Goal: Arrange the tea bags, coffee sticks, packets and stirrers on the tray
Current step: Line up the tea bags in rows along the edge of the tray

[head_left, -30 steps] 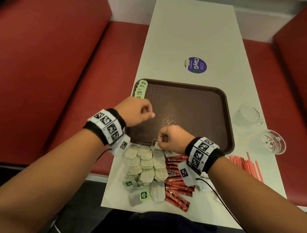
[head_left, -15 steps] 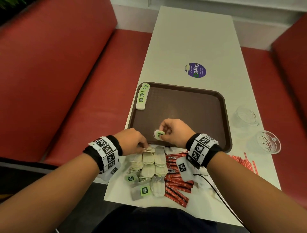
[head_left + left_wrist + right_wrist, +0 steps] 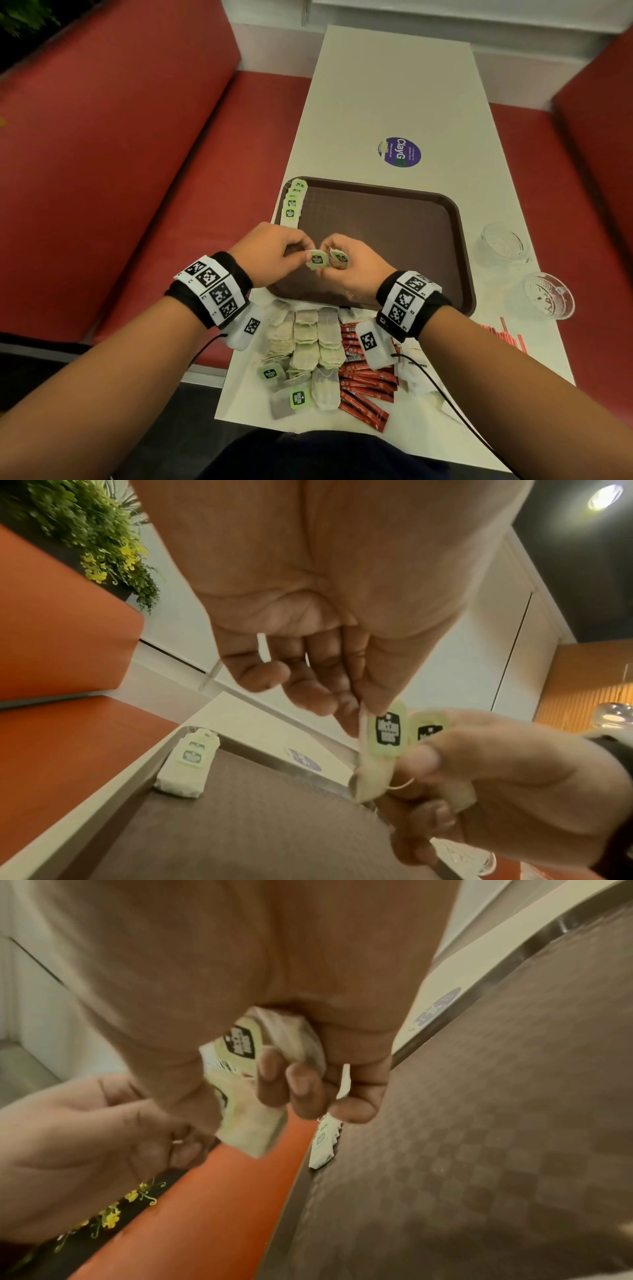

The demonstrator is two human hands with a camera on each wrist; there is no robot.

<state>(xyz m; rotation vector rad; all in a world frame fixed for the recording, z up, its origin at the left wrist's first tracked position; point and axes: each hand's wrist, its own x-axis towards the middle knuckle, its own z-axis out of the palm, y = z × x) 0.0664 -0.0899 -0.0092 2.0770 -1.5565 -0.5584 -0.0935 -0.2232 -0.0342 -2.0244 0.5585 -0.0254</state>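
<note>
Both hands meet just above the near-left part of the brown tray [image 3: 459, 240]. My left hand [image 3: 306, 255] pinches a tea bag [image 3: 317, 259] by its green tag between thumb and fingers; the left wrist view shows the tag [image 3: 387, 731] upright. My right hand [image 3: 334, 263] grips a small bundle of tea bags [image 3: 246, 1047] in curled fingers. A row of tea bags [image 3: 294, 202] lies along the tray's far-left edge. On the table before me lie a pile of tea bags [image 3: 308, 342], red coffee sticks [image 3: 366, 383], white packets [image 3: 414, 377] and red stirrers [image 3: 507, 335].
Two clear glass dishes [image 3: 503, 243] [image 3: 548, 298] stand on the white table right of the tray. A round purple sticker [image 3: 399, 152] lies beyond it. Red bench seats flank the table. Most of the tray floor is bare.
My left hand dropped from the tray to the pile, took a tea bag and rose to meet the right hand. The right hand lifted its tea bags from the pile's far edge over the tray.
</note>
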